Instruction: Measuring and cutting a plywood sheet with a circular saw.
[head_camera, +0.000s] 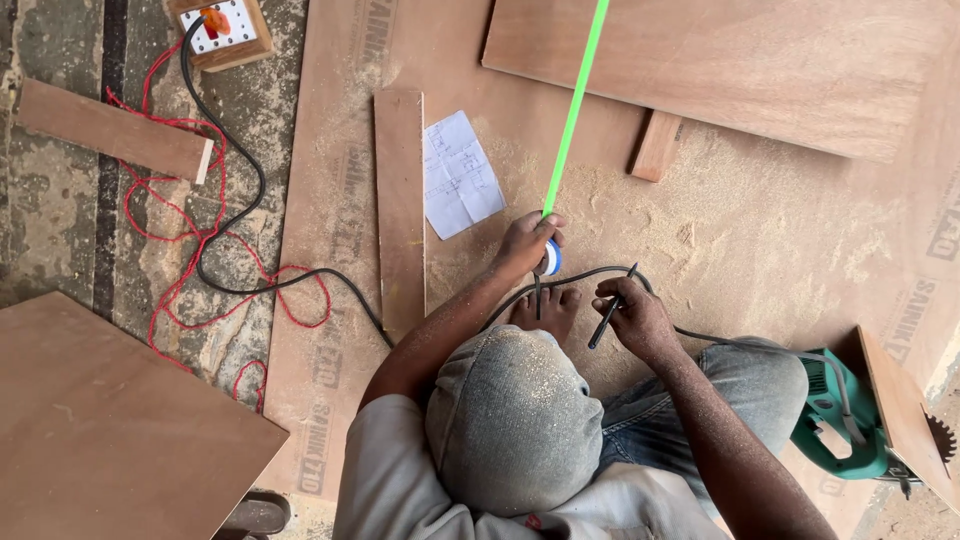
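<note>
Tape pinned on plywood, pencil in my other hand.

My left hand (525, 243) is closed around the blue-and-white tape measure case (549, 258), its green blade (575, 105) stretched away across the sawdust-covered plywood sheet (760, 235). My right hand (633, 315) has its fingers curled shut on a dark pencil (610, 310), tip toward the board, just beside my bare foot (547, 305). A black cable (240, 215) runs past to the green circular saw (835, 415). A folded paper (458, 172) lies near a narrow wood strip (399, 205).

Even soft daylight, faint shadows, sharp focus, no glare.
</note>
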